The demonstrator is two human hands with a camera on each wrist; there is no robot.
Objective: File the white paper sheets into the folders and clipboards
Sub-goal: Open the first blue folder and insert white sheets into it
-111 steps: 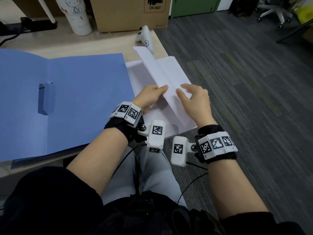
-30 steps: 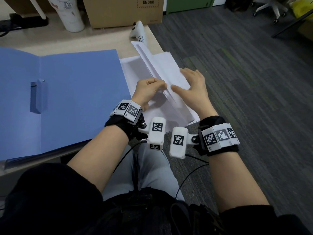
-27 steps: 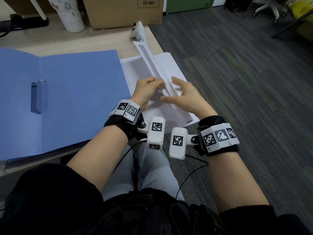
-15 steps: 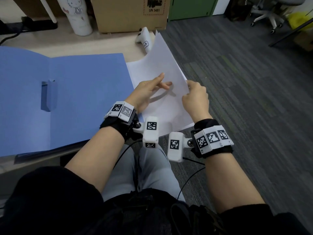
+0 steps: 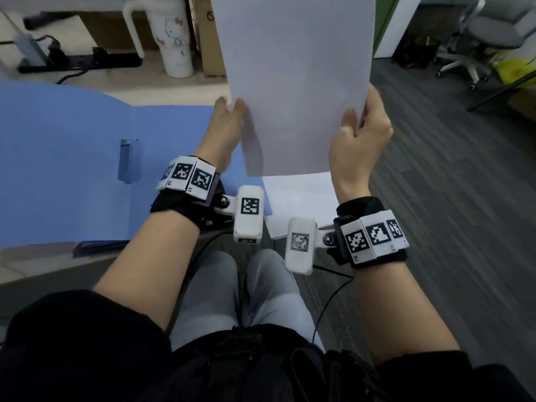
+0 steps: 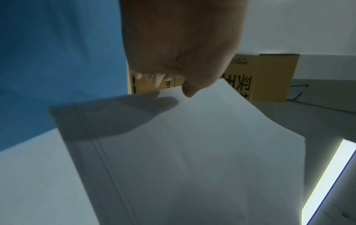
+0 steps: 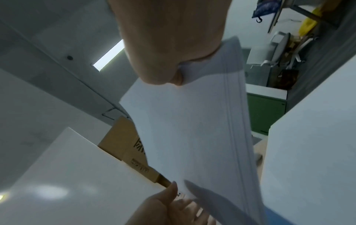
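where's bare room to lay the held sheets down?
Best patch: the open blue folder, its right panel between the clip and the left hand. Crowded: desk's back edge with the tumbler and cardboard box. The right hand grips the paper stack too.

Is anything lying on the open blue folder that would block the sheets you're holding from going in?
Nothing visible does. The white paper sheets are up in both hands, left hand and right hand, and the open blue folder lies flat to their left, its inner face bare apart from its own clip.
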